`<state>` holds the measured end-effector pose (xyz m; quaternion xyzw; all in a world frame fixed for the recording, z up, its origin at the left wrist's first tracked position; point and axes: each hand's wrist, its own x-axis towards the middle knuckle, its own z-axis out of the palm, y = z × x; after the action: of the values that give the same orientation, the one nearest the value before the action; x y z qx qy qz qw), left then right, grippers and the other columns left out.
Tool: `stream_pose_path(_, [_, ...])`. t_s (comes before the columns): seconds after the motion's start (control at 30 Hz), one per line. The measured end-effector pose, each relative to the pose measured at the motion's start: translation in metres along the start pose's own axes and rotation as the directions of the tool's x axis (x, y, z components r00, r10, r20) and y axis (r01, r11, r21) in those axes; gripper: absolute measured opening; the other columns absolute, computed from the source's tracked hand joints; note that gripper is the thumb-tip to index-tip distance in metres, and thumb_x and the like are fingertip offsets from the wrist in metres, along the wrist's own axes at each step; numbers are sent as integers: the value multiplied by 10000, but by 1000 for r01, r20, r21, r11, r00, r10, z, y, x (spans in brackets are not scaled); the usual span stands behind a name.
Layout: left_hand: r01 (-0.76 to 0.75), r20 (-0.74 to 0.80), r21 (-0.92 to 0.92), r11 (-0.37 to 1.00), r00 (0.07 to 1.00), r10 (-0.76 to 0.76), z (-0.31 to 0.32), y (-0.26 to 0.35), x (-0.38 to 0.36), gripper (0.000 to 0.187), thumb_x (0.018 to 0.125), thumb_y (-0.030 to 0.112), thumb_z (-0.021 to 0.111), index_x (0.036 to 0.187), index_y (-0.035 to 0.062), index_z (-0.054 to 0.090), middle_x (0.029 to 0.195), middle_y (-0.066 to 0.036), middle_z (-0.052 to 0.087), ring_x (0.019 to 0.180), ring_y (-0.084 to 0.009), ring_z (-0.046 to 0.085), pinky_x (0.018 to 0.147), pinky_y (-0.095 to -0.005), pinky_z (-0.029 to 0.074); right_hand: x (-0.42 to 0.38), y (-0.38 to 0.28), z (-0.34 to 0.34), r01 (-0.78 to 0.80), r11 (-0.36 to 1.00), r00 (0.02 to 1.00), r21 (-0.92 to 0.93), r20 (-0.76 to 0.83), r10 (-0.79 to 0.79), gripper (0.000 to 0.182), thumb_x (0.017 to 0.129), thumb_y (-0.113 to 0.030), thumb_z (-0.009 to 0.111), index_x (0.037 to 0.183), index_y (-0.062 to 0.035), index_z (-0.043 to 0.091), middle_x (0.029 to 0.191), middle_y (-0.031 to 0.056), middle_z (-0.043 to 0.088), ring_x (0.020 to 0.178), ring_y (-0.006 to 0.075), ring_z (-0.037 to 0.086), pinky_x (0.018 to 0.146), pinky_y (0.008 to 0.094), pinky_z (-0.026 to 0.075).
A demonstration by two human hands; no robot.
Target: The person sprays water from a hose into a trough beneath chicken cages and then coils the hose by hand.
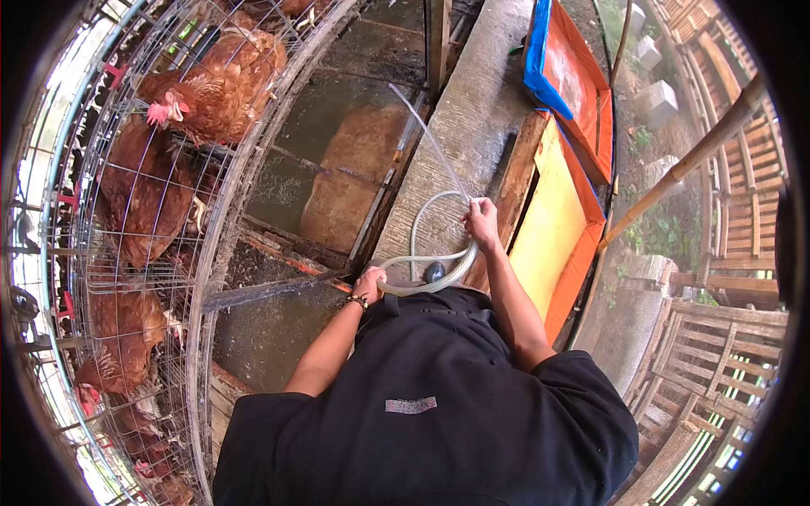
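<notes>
A coiled, pale translucent hose (439, 280) loops in front of my body above the concrete walkway (439, 135). My right hand (481, 222) is closed around its upper part. From that hand a thin, straight, pale streak (432, 139) reaches away to the upper left, over the edge of the wet channel. Lower and to the left, my left hand (369, 283), with a beaded bracelet at the wrist, curls around the near bend of the coil. A small dark rounded object (434, 271) shows inside the loops, close to my waist.
Wire cages with brown hens (215, 88) line the left side. Between cages and walkway lies a sunken channel (295, 118) of murky water. Trays lined with orange sheeting (582, 253) stand along the right, near a slanting bamboo pole (683, 164) and slatted bamboo panels (717, 354).
</notes>
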<state>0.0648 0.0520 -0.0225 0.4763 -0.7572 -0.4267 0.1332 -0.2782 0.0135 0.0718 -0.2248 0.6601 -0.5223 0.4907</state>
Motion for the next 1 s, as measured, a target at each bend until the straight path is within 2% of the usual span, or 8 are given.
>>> stream_pose_path(0.63, [-16, -48, -4, 1000, 999, 16, -5, 10, -1, 91, 672, 39, 566, 723, 97, 517, 915, -98, 571, 882, -329, 559, 711, -391, 452, 8, -12, 14, -34, 999, 997, 0, 72, 34, 175, 933, -255, 441, 962, -88, 398, 604, 90, 575, 372, 88, 413, 317, 241, 323])
stream_pose_path(1.0, [-5, -61, -36, 999, 998, 3, -3, 8, 1, 73, 668, 32, 548, 699, 89, 515, 883, -106, 569, 868, -335, 558, 706, -386, 450, 9, -26, 26, 26, 999, 995, -45, 102, -21, 207, 930, -264, 454, 967, -67, 402, 606, 86, 572, 384, 95, 433, 327, 240, 339])
